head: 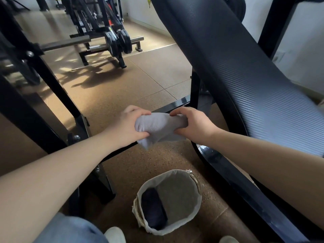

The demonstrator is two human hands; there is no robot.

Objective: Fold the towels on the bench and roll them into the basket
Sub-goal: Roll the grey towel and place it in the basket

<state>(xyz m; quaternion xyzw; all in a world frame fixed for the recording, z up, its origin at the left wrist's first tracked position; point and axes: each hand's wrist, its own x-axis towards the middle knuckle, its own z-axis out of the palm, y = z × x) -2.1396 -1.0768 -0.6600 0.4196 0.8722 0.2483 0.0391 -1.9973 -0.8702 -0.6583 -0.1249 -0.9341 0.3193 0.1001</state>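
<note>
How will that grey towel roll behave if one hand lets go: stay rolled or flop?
Probably floppy: a loose corner hangs from the grey towel under the left hand. It likely unrolls unless gripped, since it dents where the right hand squeezes. Seems light and unbreakable; dropping it into the basket looks safe.

Brown speckled floor tiles throughout, with sun patches and shadows at far left. Far left: black weight plates on a chrome bar. Black steel frame slants along left side. White wall far right. Pale shoe toe at near edge.
</note>
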